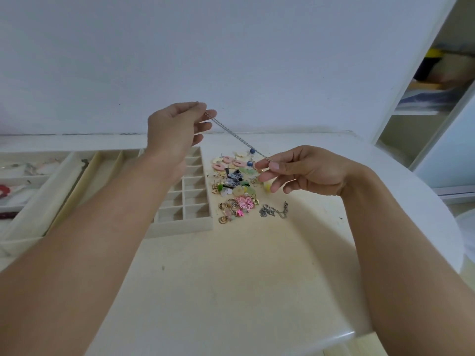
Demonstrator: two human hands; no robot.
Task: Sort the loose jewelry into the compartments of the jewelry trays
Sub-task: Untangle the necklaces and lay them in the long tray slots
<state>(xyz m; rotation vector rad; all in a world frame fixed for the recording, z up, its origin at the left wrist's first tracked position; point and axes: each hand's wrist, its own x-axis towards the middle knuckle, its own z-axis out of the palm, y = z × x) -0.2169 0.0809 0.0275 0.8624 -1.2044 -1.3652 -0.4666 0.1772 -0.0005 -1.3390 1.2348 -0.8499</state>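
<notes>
The table [231, 291] fills the near part of the view, pale and bare at 6 o'clock. Both forearms reach up across it from the bottom corners.

Past the middle, a little toward 1 o'clock, lies the loose pile [235, 186]: pink rings, a pink flower, gold hoops, green and blue bits, all touching or overlapping. A second chain [273, 210] lies bunched just beside the pile at its 4 o'clock.

At the pile's 9 o'clock sits the grid tray [190, 199], its small cells showing nothing inside. Farther toward 9 o'clock stands a tray [97, 170] with long slots, and at the left edge another tray [23, 181] holding red and silvery pieces.

The right hand [303, 173] hovers over the pile's far right, thumb and forefinger pinching one end of a chain [237, 136]. The chain runs taut toward 10 o'clock, off the table, to the left hand [174, 129], which pinches the other end at its fingertips, higher up against the wall [231, 60].

At 2 o'clock, shelves [431, 93] show blurred items.
</notes>
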